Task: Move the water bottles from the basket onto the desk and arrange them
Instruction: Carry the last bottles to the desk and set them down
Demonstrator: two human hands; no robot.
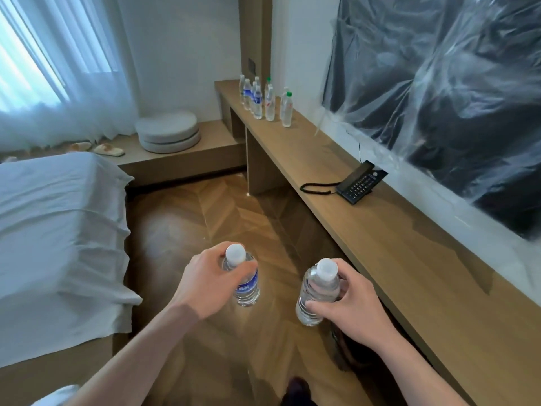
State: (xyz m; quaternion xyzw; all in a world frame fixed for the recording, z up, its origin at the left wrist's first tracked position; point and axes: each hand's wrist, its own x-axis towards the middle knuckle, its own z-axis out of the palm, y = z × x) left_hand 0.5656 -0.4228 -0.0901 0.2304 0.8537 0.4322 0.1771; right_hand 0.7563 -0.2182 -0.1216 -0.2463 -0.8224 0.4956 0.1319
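Wooden floor (222,218); blue-labelled bottle (244,284), writing unreadable.

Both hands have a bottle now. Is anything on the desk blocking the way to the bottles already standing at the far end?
Only the black telephone sits on the desk between the held bottles and the standing group; its coiled cord lies near the front edge. Beyond it, the desktop looks bare.
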